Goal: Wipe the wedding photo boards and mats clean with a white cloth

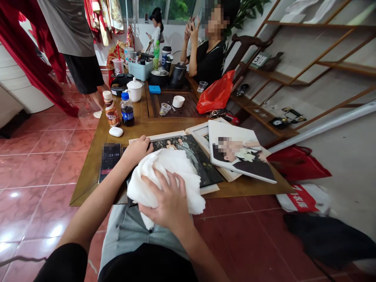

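Observation:
A crumpled white cloth (160,178) lies bunched over the near part of a dark framed wedding photo (188,156) on the wooden table (88,176). My right hand (166,199) presses down on the cloth with its fingers spread and gripping. My left hand (136,150) curls over the cloth's far edge, close to the photo's top left corner. A second large photo board (242,150) leans on a white-edged frame (199,133) to the right. A phone (110,161) showing a clock lies just left of my left hand. The photo's lower left part is hidden under the cloth.
A cola bottle (127,109), a coffee bottle (111,109) and a white teapot (135,89) stand at the table's far end. A seated person (208,55) and a standing person (76,39) are beyond it. A red plastic bag (216,94) lies at the far right.

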{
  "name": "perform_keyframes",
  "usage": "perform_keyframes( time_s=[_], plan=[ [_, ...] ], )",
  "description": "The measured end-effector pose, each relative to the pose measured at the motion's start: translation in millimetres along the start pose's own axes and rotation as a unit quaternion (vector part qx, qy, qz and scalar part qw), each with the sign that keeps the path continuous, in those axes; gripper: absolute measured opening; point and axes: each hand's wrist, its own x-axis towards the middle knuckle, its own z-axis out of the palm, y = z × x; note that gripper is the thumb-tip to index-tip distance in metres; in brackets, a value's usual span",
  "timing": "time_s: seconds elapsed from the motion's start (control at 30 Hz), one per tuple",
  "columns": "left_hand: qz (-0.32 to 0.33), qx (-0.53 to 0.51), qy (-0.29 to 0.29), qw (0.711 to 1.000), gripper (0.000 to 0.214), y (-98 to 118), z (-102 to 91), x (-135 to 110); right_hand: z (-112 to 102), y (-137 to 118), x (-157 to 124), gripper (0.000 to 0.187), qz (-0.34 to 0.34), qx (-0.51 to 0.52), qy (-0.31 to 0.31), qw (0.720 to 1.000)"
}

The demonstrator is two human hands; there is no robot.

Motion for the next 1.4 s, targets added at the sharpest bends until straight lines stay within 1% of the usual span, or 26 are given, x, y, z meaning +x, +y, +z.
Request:
perform_keyframes(
  time_s=[0.1, 0.23, 0.33, 0.43, 0.53, 0.6, 0.73, 0.83, 0.9, 0.97, 1.13, 1.23, 1.3, 1.4],
  plan=[
    [0.001, 0.003, -0.002, 1.0, 0.035, -0.2, -0.9, -1.3, -5.2, 22.8, -0.4, 0.059, 0.026, -0.035, 0.019, 0.999],
    [-0.001, 0.001, -0.011, 1.0, 0.036, -0.5, -2.2, -3.6, -14.1, 60.3, -1.7, 0.051, 0.087, -0.096, 0.046, 0.991],
    [-0.005, -0.002, -0.014, 1.0, 0.036, -0.5, -3.8, -5.0, -18.1, 77.6, -2.1, 0.05, 0.116, -0.128, 0.052, 0.984],
    [-0.006, 0.002, -0.016, 1.0, 0.037, -0.1, -5.3, -5.7, -18.1, 76.8, -0.3, 0.05, 0.13, -0.144, 0.051, 0.98],
    [-0.004, 0.003, -0.016, 1.0, 0.037, 0.3, -5.2, -5.4, -14.8, 60.6, 4.1, 0.051, 0.125, -0.138, 0.041, 0.982],
    [-0.005, 0.0, -0.013, 1.0, 0.036, 0.6, -4.1, -4.5, -11.5, 44.7, 7.8, 0.053, 0.103, -0.118, 0.022, 0.987],
    [-0.01, -0.011, -0.01, 1.0, 0.034, 1.8, -1.8, -2.5, -4.2, 13.1, 13.7, 0.058, 0.037, -0.061, -0.016, 0.997],
    [-0.013, -0.014, -0.018, 1.0, 0.034, 2.1, -0.9, -1.8, -1.5, 2.4, 15.7, 0.062, 0.009, -0.025, -0.03, 0.999],
    [-0.012, -0.013, -0.016, 1.0, 0.034, 1.9, -0.3, -2.0, -1.9, 6.2, 16.1, 0.061, 0.011, -0.014, -0.035, 0.999],
    [-0.009, -0.008, -0.01, 1.0, 0.034, 1.6, 0.2, -2.6, -3.9, 18.4, 16.4, 0.059, 0.026, -0.02, -0.032, 0.999],
    [-0.005, 0.015, -0.013, 1.0, 0.035, 1.6, -1.1, -5.6, -11.9, 65.6, 20.3, 0.055, 0.092, -0.092, -0.003, 0.991],
    [-0.004, 0.017, -0.018, 1.0, 0.037, 2.7, -3.9, -7.8, -16.0, 86.8, 24.9, 0.053, 0.131, -0.128, 0.004, 0.983],
    [-0.007, 0.014, -0.019, 1.0, 0.037, 3.5, -5.6, -8.8, -17.1, 92.2, 28.3, 0.053, 0.143, -0.142, 0.005, 0.979],
    [-0.011, 0.008, -0.02, 1.0, 0.036, 4.0, -6.8, -9.6, -15.1, 87.4, 34.1, 0.055, 0.136, -0.155, 0.004, 0.978]
  ],
)
